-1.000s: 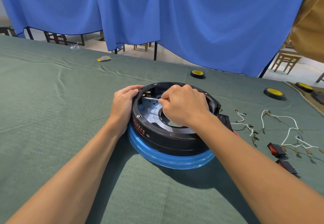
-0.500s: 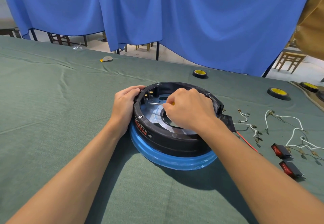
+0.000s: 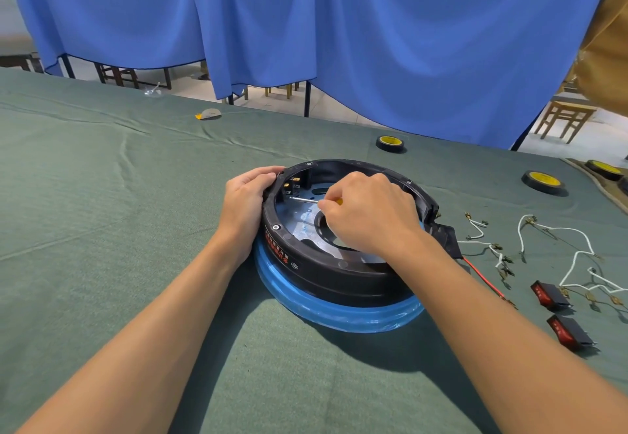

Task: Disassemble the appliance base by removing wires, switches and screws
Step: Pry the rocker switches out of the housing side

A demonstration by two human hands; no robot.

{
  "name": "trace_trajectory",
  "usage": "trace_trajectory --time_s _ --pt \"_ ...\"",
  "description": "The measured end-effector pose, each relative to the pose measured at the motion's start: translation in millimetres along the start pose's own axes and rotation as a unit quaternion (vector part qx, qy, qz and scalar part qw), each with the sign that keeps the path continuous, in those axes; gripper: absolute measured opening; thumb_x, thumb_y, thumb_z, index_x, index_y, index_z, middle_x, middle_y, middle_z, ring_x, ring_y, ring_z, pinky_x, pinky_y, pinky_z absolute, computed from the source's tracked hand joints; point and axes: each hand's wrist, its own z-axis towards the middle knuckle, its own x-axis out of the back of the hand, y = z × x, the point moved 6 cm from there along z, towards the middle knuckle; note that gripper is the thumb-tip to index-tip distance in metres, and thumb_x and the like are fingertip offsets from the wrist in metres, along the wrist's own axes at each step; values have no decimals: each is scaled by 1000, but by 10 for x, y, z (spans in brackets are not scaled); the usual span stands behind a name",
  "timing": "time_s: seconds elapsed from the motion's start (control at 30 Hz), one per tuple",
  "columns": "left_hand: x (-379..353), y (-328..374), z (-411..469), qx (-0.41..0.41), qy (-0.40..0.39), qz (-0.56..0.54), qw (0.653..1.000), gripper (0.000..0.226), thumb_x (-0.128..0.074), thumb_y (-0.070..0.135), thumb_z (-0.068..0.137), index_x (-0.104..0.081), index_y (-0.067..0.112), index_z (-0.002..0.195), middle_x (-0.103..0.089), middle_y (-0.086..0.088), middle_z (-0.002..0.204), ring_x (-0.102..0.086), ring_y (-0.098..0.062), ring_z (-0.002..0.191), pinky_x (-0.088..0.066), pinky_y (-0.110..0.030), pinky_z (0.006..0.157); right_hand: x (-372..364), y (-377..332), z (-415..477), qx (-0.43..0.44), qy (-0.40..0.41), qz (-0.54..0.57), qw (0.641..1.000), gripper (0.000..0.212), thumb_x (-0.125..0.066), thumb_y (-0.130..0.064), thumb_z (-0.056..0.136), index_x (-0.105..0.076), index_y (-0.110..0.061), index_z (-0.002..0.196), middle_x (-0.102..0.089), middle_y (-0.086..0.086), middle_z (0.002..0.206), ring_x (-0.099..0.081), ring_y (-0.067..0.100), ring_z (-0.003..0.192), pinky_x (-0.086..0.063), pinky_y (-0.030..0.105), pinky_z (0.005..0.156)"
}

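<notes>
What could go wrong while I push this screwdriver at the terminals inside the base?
1. The screwdriver shaft points at the brass terminals on the inner wall, just inside where the left hand grips the rim; a slip could jab those fingers.
2. The right hand holds the tool nearly level, so force goes sideways; the appliance base might slide on the cloth.
3. A red wire trails from the base's right side and could snag.
</notes>
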Motion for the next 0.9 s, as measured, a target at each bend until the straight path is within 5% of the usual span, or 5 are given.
trace_trajectory --time_s 0.43,0.73,0.9 --pt "-37 -10 -18 -8 1 13 1000 30 -44 -2 93 -72 8 87 -74 -3 80 -69 -16 76 -57 -27 75 -106 -100 59 29 -66 2 997 25 -52 -45 92 -70 -34 104 -67 0 112 -58 29 102 -34 35 74" --pt "-19 -3 0 -6 -4 14 1000 28 -45 -1 94 -72 6 89 -75 -3 78 -70 -15 74 -57 -25 70 -36 -102 18 40 -33 15 999 24 -51 -46 92 -72 -36 99 -69 -1 108 -55 25 93 -35 35 73" --pt "48 6 18 -12 10 57 998 24 -49 5 94 -72 10 89 -73 -9 88 -67 -20 84 -54 -34 81 210 52 -115 13 -27 -26 999 26 -47 -48 93 -69 -35 98 -67 3 104 -58 30 93 -43 36 73"
